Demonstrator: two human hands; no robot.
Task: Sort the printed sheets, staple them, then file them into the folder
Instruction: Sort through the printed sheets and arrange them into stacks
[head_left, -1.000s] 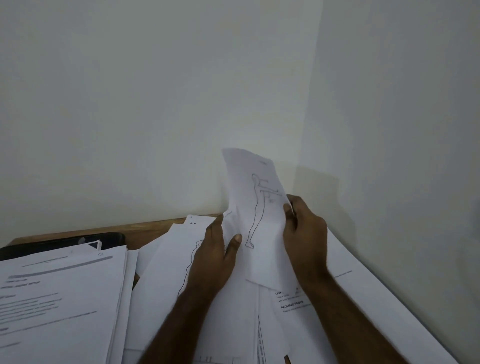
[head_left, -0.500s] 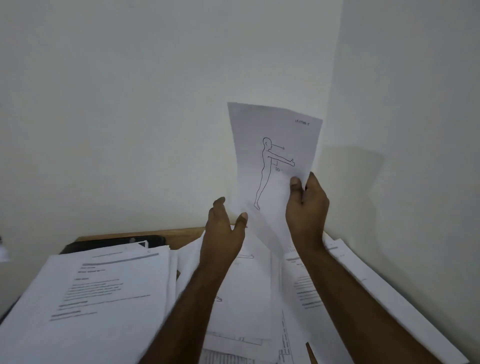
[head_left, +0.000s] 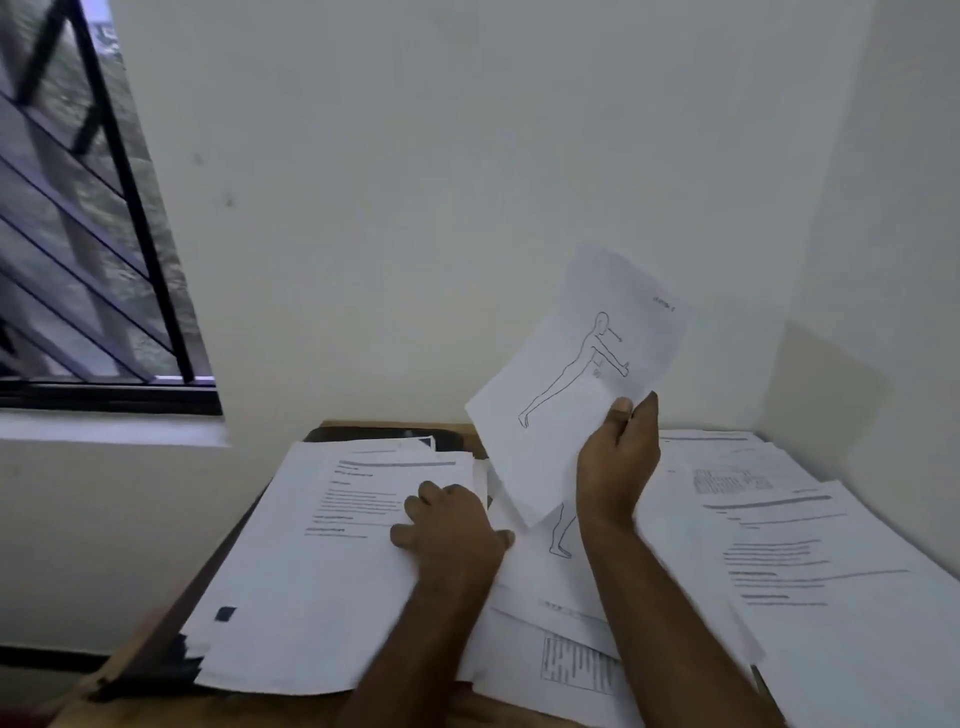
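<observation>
**Sorting was in progress; no stapling and no filing yet**

The work stood at its first step, as I judge it. White printed sheets covered nearly the whole brown wooden bench (head_left: 156, 660). A thick stack of white text pages (head_left: 322, 561) lay on the left side, a loose spread of white text pages (head_left: 810, 561) lay on the right side, and between them was a small disorder of sheets, one of them a white sheet with part of a drawn figure (head_left: 558, 540). No stapler and no stapled set could be seen. A dark flat object (head_left: 384, 434) showed behind the left stack; whether it was the folder I cannot tell. So the sorting was not finished, and the stapling and the filing remained.

The right hand (head_left: 615, 462) held up a white sheet with an outline drawing of a standing figure (head_left: 576, 384), tilted, above the middle of the bench and clear of the other paper. Its thumb lay on the front of the sheet near the lower right edge and the fingers (head_left: 647, 410) were behind it, so they pinched the paper.

The left hand (head_left: 452, 530) rested on the right edge of the left stack. Its fingers (head_left: 421, 504) were bent and a little spread on the top page; if they gripped the page or only pressed it, the view did not show.
</observation>
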